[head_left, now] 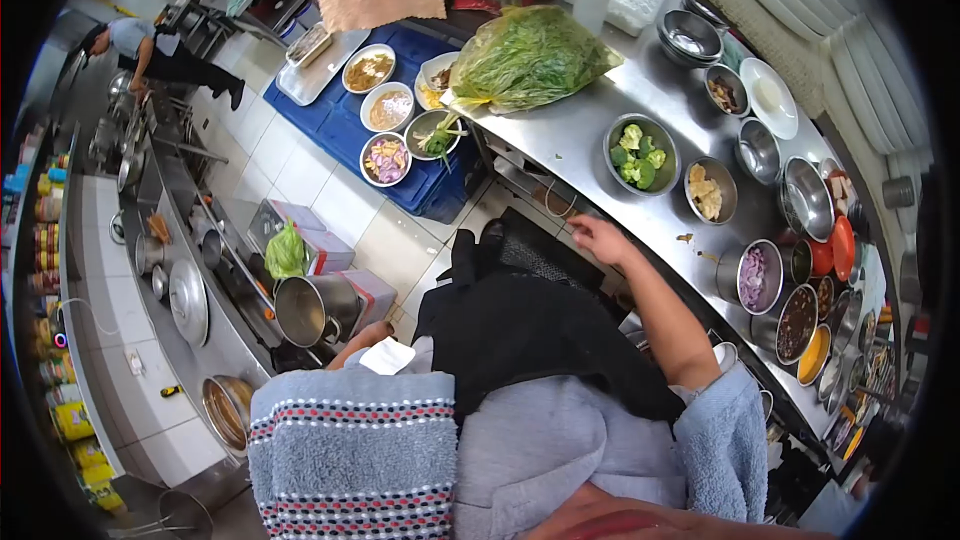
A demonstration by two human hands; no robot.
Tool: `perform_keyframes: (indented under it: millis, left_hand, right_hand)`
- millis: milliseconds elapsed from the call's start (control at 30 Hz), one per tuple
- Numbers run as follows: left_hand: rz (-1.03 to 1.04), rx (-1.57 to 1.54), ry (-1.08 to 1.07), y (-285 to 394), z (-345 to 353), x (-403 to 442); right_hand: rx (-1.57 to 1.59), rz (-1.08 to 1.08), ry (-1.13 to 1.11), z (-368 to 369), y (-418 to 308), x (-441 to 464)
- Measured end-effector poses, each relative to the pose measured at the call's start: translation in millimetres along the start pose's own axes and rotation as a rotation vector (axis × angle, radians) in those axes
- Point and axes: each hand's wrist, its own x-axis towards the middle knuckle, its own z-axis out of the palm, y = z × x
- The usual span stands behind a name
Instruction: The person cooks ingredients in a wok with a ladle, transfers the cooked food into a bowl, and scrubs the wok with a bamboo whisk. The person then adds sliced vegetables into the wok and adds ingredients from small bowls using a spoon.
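My right hand [598,238] is held out beside the front edge of the steel counter [560,155], its fingers partly stretched and nothing in them. Closest to it on the counter are a bowl of broccoli florets [636,158] and a bowl of pale yellow chopped food [708,190]. At my left side, my left hand [376,332] shows only in part near the large steel pot [312,308]; its fingers are hidden. A bulging clear bag of leafy greens [530,58] lies farther up the counter.
Bowls of chopped purple onion [755,278] and dark sauce [797,325] stand to the right. A blue container [325,105] carries several filled bowls. Lettuce [287,252] sits beyond the pot. Another person [150,50] bends over the far-left worktop.
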Motion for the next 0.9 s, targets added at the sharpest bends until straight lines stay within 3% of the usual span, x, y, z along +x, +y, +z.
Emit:
perform_keyframes:
  millis: [67, 200, 267, 367, 533, 633, 667, 733, 767, 867, 900]
  left_hand:
    - [0.012, -0.102, 0.063, -7, 7, -5]
    - [0.220, -0.192, 0.314, -4, -30, 16]
    - [0.272, -0.204, 0.374, 18, -79, 13]
    - [0.371, -0.108, 0.418, 36, -149, 43]
    - [0.793, 0.049, 0.593, 115, -251, 92]
    - [1.006, 0.149, 0.480, 197, -299, 82]
    - [1.103, 0.196, 0.457, 225, -311, 71]
    - [1.282, 0.306, 0.496, 274, -326, 45]
    - [1.279, 0.318, 0.441, 295, -331, 20]
    - [1.410, 0.379, 0.327, 341, -333, 5]
    - [1.445, 0.424, 0.300, 352, -331, 6]
  right_hand:
    - [-0.033, -0.092, -0.035, 0, 16, 33]
    - [-0.279, -0.026, -0.070, 4, 3, 51]
    - [-0.081, 0.243, -0.157, 22, -1, 44]
    - [0.007, 0.419, -0.159, 65, 62, 39]
    - [0.141, 0.825, 0.065, 154, 115, -24]
    - [0.335, 0.923, 0.220, 201, 127, -82]
    - [0.384, 0.947, 0.286, 218, 130, -105]
    - [0.480, 0.798, 0.463, 260, 126, -149]
    - [0.472, 0.899, 0.557, 262, 67, -163]
    - [0.697, 1.069, 0.681, 326, 44, -200]
    - [0.548, 0.922, 0.707, 367, 61, -217]
